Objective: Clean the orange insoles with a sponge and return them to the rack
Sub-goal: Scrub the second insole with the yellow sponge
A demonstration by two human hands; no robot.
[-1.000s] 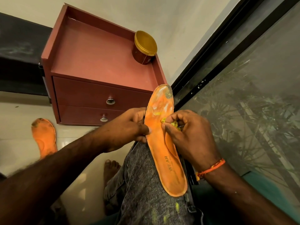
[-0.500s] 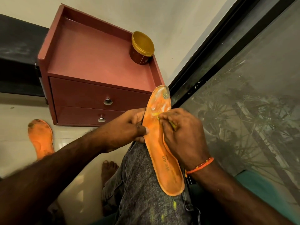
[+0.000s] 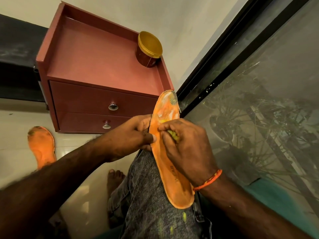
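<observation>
Since a second ago my right hand [image 3: 186, 149] has slid up the orange insole [image 3: 170, 152] toward its toe end, and the insole has stayed propped along my thigh. Now that hand curls its fingers around a small yellow-green sponge [image 3: 173, 134], only a bit of it showing, and presses it against the insole's worn upper half. My left hand [image 3: 131, 137] pinches the insole's left edge, thumb on the face and fingers behind.

I count two orange insoles: the one in my grip, and a second insole [image 3: 42, 145] lying flat on the pale tiled floor [image 3: 15, 135] to the left, its toe end dirty. One sponge. One reddish cabinet [image 3: 96, 75] stands against the wall, with two drawers and two metal knobs [image 3: 113, 106]. One round tub with a gold lid [image 3: 149, 46] sits in the back right corner of its top. My grey jeans [image 3: 146, 195] carry yellow-green smears, and one bare foot [image 3: 114, 178] rests on the tiles. Dark-framed glass [image 3: 259, 109] runs along my right.
</observation>
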